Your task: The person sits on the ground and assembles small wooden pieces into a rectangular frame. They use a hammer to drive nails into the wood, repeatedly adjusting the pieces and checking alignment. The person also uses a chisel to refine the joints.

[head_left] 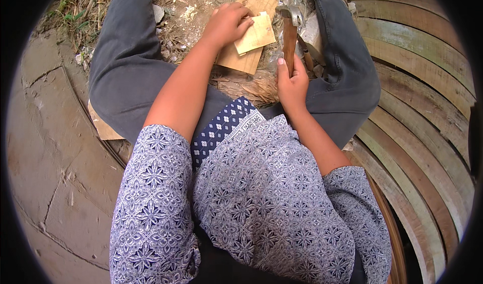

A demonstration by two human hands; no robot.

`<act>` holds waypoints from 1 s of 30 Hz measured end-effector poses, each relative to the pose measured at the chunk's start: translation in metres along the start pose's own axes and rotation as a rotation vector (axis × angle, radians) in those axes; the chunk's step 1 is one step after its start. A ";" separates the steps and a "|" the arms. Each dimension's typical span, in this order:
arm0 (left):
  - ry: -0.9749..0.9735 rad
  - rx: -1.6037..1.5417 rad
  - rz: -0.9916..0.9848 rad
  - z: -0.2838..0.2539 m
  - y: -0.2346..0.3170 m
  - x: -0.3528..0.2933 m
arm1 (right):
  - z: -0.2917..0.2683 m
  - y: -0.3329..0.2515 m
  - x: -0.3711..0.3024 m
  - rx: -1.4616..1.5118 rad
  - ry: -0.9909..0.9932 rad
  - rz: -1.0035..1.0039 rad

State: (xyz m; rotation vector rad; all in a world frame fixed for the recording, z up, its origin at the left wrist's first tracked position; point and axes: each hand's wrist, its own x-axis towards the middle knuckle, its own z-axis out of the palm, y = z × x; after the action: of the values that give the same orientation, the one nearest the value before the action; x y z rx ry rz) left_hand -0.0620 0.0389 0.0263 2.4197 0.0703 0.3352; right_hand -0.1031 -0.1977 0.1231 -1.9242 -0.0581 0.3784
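My right hand (293, 84) is wrapped round the wooden handle of a claw hammer (289, 45), held upright with its metal head at the top. My left hand (227, 24) is closed on the left edge of a small pale wooden piece (256, 34), its fingertips curled over it. What looks like a second thin piece lies just under that one. Both rest across a longer plank (240, 62), which lies at a slant on the ground between my legs. The fingers' undersides are hidden.
Below the plank lies a rough, split log (246, 87). Dark tool-like things (311, 52) sit beside my right leg. Wooden slats (417, 88) run along the right, and cracked grey paving (55, 163) along the left. Wood shavings (189, 13) and dry grass litter the ground ahead.
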 end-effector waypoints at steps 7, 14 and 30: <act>0.030 -0.034 -0.130 -0.013 0.032 -0.016 | -0.006 -0.010 -0.005 0.114 0.055 0.119; -0.241 -0.150 -0.461 -0.037 0.081 -0.035 | -0.017 -0.037 -0.013 0.194 0.045 0.314; -0.020 -0.461 -0.724 -0.034 0.070 -0.023 | -0.021 -0.023 -0.018 0.187 -0.063 0.429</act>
State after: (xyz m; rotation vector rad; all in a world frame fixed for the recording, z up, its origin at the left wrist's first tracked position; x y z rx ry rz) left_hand -0.0960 0.0033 0.0911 1.7915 0.7505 -0.0135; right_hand -0.1114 -0.2116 0.1551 -1.7316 0.3434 0.7052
